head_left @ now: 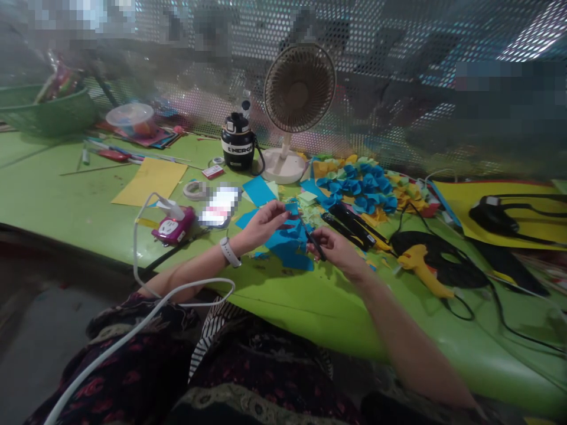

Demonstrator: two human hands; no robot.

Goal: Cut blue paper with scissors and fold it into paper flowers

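Observation:
My left hand [262, 225] pinches the edge of a small blue paper piece [292, 208] above the green table [80, 200]. My right hand [333, 245] is closed on a thin dark tool [313, 239], perhaps scissors or a stick, whose tip points up toward that paper. Below both hands lie larger blue paper cut-outs [287, 251]. A white watch sits on my left wrist.
A small fan [297, 94] and a black jug [238, 147] stand behind. Blue and yellow paper flowers [363, 189] are piled at right, beside a yellow glue gun [420, 265] with black cables. Yellow sheet [150, 180], tape roll [195, 190], pink device [173, 226] lie left.

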